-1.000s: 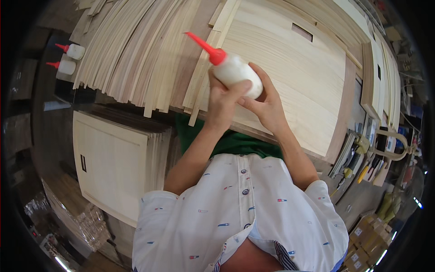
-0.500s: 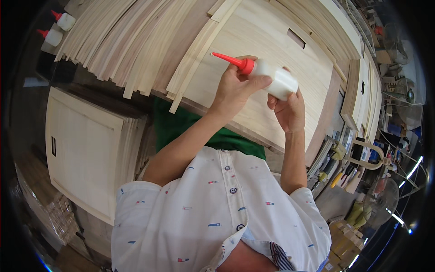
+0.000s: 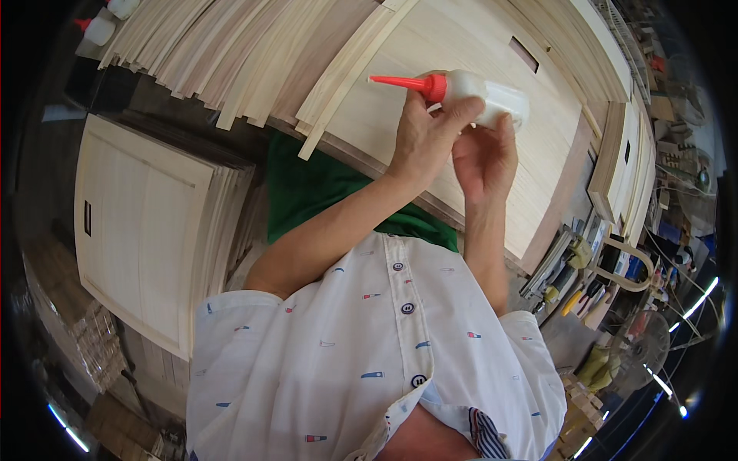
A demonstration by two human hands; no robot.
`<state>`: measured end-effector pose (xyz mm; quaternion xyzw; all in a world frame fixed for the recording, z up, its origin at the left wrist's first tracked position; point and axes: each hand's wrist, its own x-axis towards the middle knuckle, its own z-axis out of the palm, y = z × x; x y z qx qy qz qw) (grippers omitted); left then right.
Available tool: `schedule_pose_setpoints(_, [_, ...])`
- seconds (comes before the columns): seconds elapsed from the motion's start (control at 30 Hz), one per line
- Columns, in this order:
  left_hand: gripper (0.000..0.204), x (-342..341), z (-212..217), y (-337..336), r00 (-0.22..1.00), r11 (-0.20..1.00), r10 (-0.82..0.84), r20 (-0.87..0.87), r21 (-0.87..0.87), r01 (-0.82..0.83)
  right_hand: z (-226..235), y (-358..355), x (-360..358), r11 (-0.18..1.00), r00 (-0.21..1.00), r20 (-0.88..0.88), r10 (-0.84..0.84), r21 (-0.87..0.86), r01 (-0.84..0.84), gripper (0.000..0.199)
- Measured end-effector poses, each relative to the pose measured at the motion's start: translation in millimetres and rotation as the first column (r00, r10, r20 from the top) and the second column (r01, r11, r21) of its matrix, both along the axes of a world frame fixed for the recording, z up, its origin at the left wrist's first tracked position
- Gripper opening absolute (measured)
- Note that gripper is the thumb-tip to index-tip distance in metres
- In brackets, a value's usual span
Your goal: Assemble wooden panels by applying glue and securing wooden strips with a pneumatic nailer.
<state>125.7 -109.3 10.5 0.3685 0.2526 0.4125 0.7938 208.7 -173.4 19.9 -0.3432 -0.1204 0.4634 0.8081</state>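
Observation:
A white squeeze bottle point(image 3: 498, 98) with a long red nozzle lies sideways in both hands, the nozzle tip pointing left. My left hand point(image 3: 427, 134) wraps its neck by the red cap. From below and behind, my right hand point(image 3: 486, 157) cups the body. Under the hands lies a pale wooden panel point(image 3: 430, 54) with a small rectangular slot, resting on a bench covered with green cloth point(image 3: 307, 192). Two thin wooden strips point(image 3: 338, 92) lie along the panel's left edge.
Several long pale strips point(image 3: 231, 54) fan out at upper left, with two more red-capped bottles point(image 3: 100, 29) beyond them. A stack of slotted panels point(image 3: 146, 223) stands at left. More panels point(image 3: 623, 161) stand on edge at right, above hand tools point(image 3: 576, 284) and a fan point(image 3: 642, 342).
The bottle has swung from nozzle-up to lying sideways and has shifted right over the panel. Both hands stay on it, my right hand now more under the body.

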Motion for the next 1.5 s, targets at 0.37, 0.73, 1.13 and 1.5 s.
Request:
schedule_pose_setpoints(0.37, [0.043, -57.8, -44.4, -18.9, 0.801, 0.212, 0.164, -0.576, 0.814, 0.541, 8.9, 17.6, 17.9, 0.975, 0.955, 0.216, 0.206, -0.128, -0.181, 0.057])
schedule_pose_setpoints(0.73, [0.051, -59.4, -50.3, -5.5, 0.785, 0.174, 0.179, -0.593, 0.804, 0.568, -5.4, 38.9, 3.0, 0.952, 0.947, 0.146, 0.286, -0.154, -0.264, 0.052])
schedule_pose_setpoints(1.13, [0.043, -57.9, -55.2, -6.5, 0.798, 0.202, 0.183, -0.574, 0.816, 0.541, -5.6, 43.4, -4.0, 0.931, 0.917, 0.247, 0.312, -0.274, -0.243, 0.053])
schedule_pose_setpoints(1.5, [0.050, -57.3, -53.6, -6.4, 0.800, 0.215, 0.180, -0.572, 0.817, 0.535, -4.2, 43.8, -5.7, 0.928, 0.910, 0.272, 0.314, -0.290, -0.233, 0.058])
